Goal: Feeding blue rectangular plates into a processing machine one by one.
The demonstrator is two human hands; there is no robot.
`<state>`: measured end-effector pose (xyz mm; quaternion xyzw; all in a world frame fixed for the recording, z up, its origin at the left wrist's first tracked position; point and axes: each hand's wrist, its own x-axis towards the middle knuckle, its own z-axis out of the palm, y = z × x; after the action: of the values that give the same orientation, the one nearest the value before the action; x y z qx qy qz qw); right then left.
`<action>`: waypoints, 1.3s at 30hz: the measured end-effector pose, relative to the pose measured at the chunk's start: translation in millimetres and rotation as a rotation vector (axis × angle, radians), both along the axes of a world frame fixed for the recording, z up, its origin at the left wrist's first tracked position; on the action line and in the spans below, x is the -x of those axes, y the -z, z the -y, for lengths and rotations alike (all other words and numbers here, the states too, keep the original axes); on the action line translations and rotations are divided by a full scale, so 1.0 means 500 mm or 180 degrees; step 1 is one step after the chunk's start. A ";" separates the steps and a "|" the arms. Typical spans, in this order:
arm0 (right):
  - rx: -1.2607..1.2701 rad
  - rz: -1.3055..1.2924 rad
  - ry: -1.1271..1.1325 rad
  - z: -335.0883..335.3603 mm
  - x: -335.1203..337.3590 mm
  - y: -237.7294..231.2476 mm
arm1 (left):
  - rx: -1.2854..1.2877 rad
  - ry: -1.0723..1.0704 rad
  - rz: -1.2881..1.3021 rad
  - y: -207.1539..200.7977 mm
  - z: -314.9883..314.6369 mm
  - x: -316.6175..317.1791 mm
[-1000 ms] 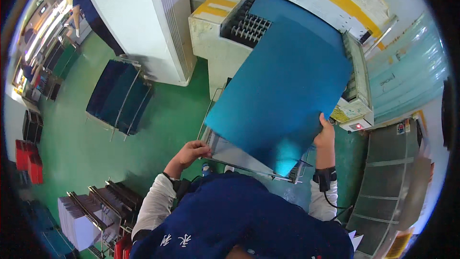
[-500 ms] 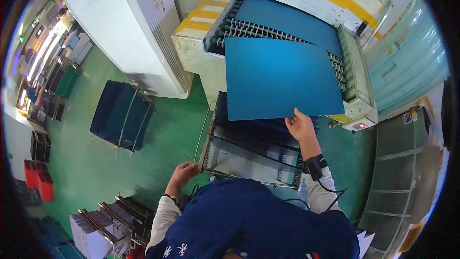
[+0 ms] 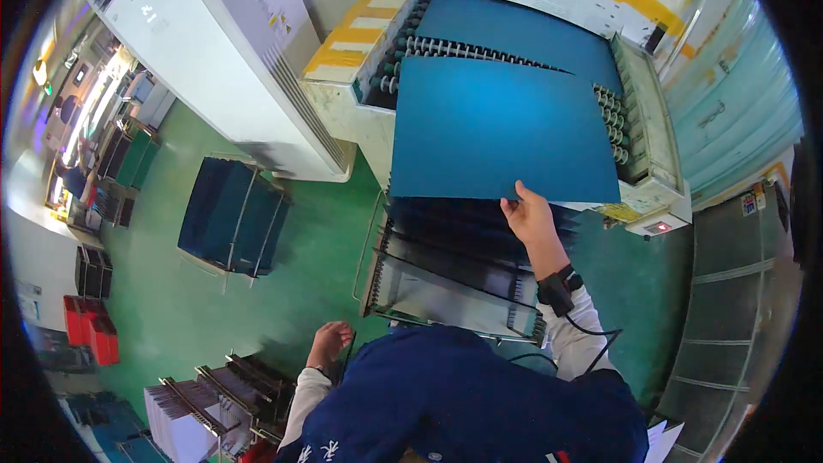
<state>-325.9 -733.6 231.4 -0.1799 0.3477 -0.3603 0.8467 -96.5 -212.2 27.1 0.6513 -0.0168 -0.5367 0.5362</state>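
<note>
A flat blue rectangular panel (image 3: pixel 501 129) slants over the near end of a roller machine. My right hand (image 3: pixel 530 216) is closed on its near edge, thumb on top and the fingers mostly hidden below. A second blue panel (image 3: pixel 523 30) lies on the rollers (image 3: pixel 480 52) farther in. Just below the held panel stands a wire rack (image 3: pixel 375 279) with several dark panels (image 3: pixel 454 227) upright in it. My left hand (image 3: pixel 331 343) hangs beside the rack's near left corner, apart from it, fingers loosely bent and holding nothing I can see.
A tall white cabinet-like unit (image 3: pixel 214 60) stands left of the machine. Another rack of dark panels (image 3: pixel 231 219) is on the green floor at left. Racks with pale sheets (image 3: pixel 184 416) stand near left, red bins (image 3: pixel 90 330) farther left. A grey panelled frame (image 3: pixel 720 309) lines the right side.
My left hand has let go of the rack's corner and dropped back toward me. My right hand and the held panel have shifted slightly away from me.
</note>
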 end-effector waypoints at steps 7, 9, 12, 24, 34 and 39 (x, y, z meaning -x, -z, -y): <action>-0.0130 0.0103 0.0297 0.032 -0.025 -0.007 | -0.0219 -0.0972 -0.0778 0.027 -0.024 0.015; -0.0189 0.0137 0.0283 0.037 -0.038 -0.013 | -0.0275 0.0034 0.0413 0.073 -0.069 0.012; -0.0182 0.0211 0.0289 0.048 -0.034 -0.011 | 0.0071 -0.0872 -0.0977 0.010 -0.011 0.022; -0.0122 0.0120 0.0115 0.070 -0.064 -0.017 | -0.0384 -0.0569 -0.0665 -0.103 0.032 0.046; -0.0017 -0.0056 -0.0152 0.081 -0.077 -0.010 | -0.0545 -0.0752 -0.0559 -0.118 0.044 0.062; 0.0064 -0.0039 -0.0101 0.089 -0.095 -0.006 | -0.0642 -0.1017 -0.0635 -0.151 0.046 0.078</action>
<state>-278.5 -778.3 234.6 -0.1962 0.3463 -0.3491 0.8484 -135.7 -235.2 102.5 0.6396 0.1936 -0.5057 0.5456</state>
